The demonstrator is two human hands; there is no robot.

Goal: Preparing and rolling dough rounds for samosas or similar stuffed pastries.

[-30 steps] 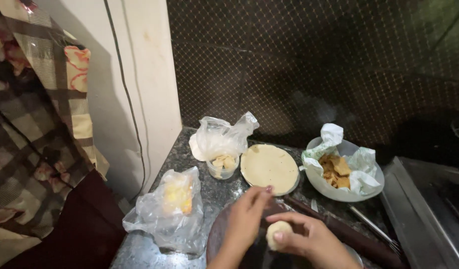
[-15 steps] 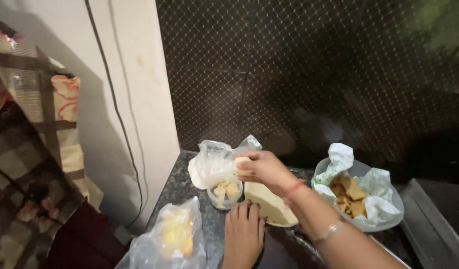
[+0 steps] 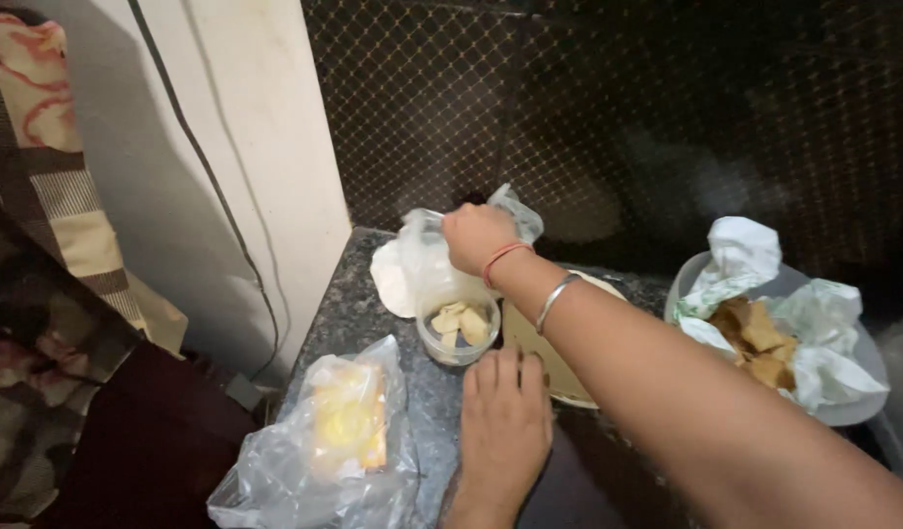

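My right hand [image 3: 476,238] reaches across the counter into the mouth of a white plastic bag [image 3: 409,279] at the back. Its fingers curl down inside, so what they touch is hidden. A red thread and a metal bangle sit on that wrist. My left hand [image 3: 503,426] lies flat on the dark counter with its fingers together, holding nothing. Just beyond its fingertips stands a small clear cup [image 3: 458,333] with pale pieces in it. A thin round flatbread [image 3: 559,370] lies partly under my right forearm.
A clear bag with a yellow block [image 3: 346,431] lies at the counter's left edge. A bowl [image 3: 843,409] lined with white paper holds brown fried pieces at the right. Behind are a dark patterned wall, a white pillar [image 3: 246,147] with a cable, and hanging cloth at far left.
My right hand left the dough ball near the front and reached up and back to the white bag. My left hand stayed low on the counter. The dough ball is out of view.
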